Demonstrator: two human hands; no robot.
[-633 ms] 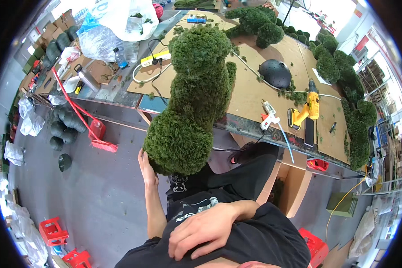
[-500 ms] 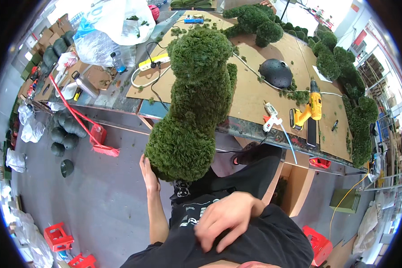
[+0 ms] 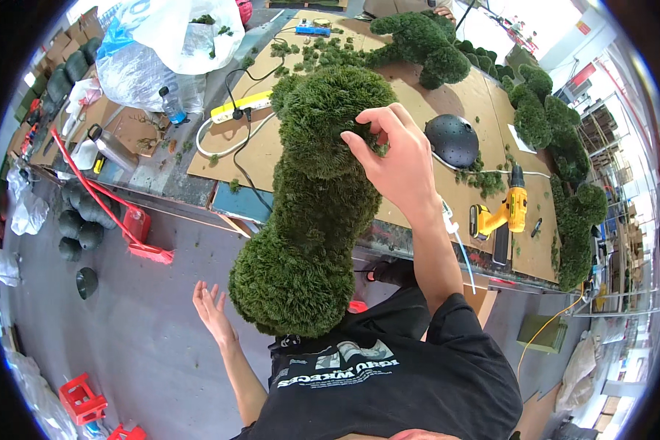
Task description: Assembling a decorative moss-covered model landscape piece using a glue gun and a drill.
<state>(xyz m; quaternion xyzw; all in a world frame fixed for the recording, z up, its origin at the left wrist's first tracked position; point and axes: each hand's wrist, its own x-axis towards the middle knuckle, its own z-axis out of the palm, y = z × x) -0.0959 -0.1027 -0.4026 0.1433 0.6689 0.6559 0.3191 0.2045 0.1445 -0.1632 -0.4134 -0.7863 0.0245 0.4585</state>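
Observation:
A bushy artificial-grass topiary (image 3: 315, 198) of joined rounded green lumps leans from my lap up over the table's front edge. My right hand (image 3: 396, 161) is at its upper lump, thumb and forefinger curved and apart, with only green foliage showing between them. The other fingertips bend behind and are partly hidden. My left hand (image 3: 212, 312) hangs in the air just left of the lower lump, palm up with its fingers spread. It holds nothing and does not touch the topiary.
On the table lie a yellow cordless drill (image 3: 506, 209), a black perforated dome (image 3: 452, 141), a power strip (image 3: 242, 106), and a glue gun (image 3: 449, 218) partly behind my right forearm. More green topiary (image 3: 425, 48) stands at the back. A red dustpan (image 3: 138, 224) is on the floor left.
My right hand has risen from my chest to the topiary's upper lump. My left hand has come away from the lower lump, moving left and down. The view has shifted slightly.

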